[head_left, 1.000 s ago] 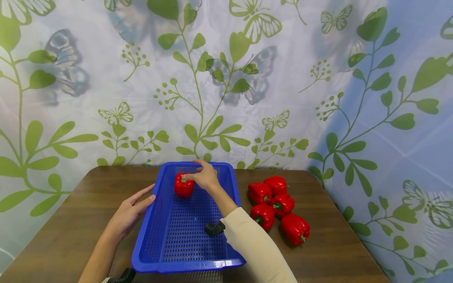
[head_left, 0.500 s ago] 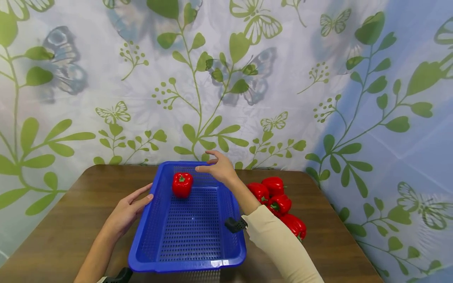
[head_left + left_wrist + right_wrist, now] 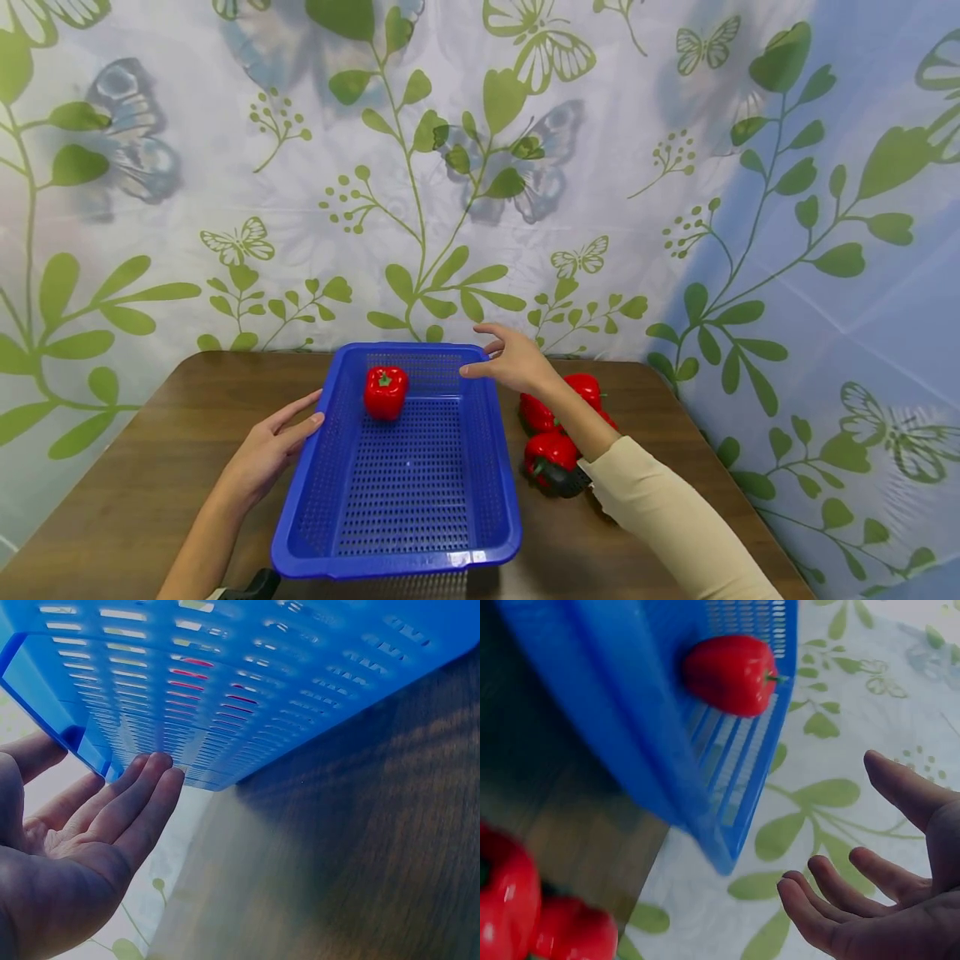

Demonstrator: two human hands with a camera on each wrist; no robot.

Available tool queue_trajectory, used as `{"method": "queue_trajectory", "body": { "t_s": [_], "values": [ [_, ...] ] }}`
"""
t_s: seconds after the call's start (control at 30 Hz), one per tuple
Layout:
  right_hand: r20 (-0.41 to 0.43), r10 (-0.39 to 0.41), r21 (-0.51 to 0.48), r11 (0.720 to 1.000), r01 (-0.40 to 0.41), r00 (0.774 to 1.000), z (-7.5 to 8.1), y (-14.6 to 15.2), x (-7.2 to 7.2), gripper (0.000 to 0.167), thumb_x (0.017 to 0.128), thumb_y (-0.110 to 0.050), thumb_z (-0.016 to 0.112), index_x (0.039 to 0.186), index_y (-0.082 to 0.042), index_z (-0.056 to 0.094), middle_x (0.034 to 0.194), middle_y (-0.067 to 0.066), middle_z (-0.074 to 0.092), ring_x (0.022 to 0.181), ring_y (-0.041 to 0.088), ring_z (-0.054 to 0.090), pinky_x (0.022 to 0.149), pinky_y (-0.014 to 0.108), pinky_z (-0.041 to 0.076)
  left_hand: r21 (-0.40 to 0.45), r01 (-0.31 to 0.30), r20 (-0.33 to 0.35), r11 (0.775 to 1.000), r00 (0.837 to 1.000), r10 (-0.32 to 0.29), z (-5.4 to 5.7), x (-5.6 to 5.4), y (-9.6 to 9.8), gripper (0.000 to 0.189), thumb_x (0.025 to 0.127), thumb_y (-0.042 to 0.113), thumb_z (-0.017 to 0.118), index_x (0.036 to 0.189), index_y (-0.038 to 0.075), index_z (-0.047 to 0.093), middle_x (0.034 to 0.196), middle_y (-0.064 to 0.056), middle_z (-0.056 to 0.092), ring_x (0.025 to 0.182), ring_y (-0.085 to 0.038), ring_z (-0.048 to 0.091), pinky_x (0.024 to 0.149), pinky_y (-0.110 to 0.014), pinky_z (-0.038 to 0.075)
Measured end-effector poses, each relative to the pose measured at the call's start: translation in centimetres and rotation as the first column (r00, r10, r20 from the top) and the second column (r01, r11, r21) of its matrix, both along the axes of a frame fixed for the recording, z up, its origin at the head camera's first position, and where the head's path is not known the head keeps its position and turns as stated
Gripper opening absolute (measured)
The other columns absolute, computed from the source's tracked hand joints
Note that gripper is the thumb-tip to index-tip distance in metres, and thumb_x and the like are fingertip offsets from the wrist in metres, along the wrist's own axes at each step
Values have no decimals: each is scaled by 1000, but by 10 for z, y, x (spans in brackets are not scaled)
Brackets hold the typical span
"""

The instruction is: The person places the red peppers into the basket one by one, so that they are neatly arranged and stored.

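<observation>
A blue plastic basket with slotted walls stands on the table, one red bell pepper upright in its far left part. Along the basket's left rim, my left hand touches the outside with extended fingers. In the left wrist view, the fingertips lie close by the slotted outer wall. My right hand hovers at the far right corner of the basket, fingers spread and holding nothing. Several more red bell peppers lie right of the basket, partly hidden by my right forearm.
The dark brown wooden table carries the basket and the loose peppers. A pale cloth backdrop with green leaves and butterflies hangs behind the table's far edge and continues along the right side.
My right hand has let go of the bell pepper in the basket and moved right, from above it to the far right corner. The left hand stays at the left rim.
</observation>
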State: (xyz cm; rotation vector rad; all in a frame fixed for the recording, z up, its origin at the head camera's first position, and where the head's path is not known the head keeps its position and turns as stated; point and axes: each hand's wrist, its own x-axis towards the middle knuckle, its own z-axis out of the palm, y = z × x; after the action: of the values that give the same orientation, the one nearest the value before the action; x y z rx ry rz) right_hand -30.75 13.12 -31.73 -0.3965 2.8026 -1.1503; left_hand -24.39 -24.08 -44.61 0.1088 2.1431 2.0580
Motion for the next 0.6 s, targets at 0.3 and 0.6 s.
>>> {"method": "queue_trajectory", "body": {
  "t_s": [0.3, 0.6],
  "values": [
    [12, 7, 99, 995, -8, 1000, 5, 37, 8, 79, 84, -37, 83, 152, -21, 47, 137, 16, 63, 131, 34, 57, 102, 55, 50, 7, 1, -3, 1000, 1000, -1, -3, 2, 2, 65, 103, 33, 60, 159, 11, 33, 119, -8, 75, 104, -22, 75, 87, -33, 59],
    [44, 10, 176, 984, -17, 999, -2, 71, 17, 80, 84, -36, 83, 152, -16, 47, 141, 19, 59, 133, 37, 54, 105, 59, 47, 25, -10, -5, 1000, 1000, 10, -4, 3, 4, 65, 103, 32, 61, 158, 11, 34, 117, -3, 75, 103, -22, 75, 86, -33, 60]
  ]
}}
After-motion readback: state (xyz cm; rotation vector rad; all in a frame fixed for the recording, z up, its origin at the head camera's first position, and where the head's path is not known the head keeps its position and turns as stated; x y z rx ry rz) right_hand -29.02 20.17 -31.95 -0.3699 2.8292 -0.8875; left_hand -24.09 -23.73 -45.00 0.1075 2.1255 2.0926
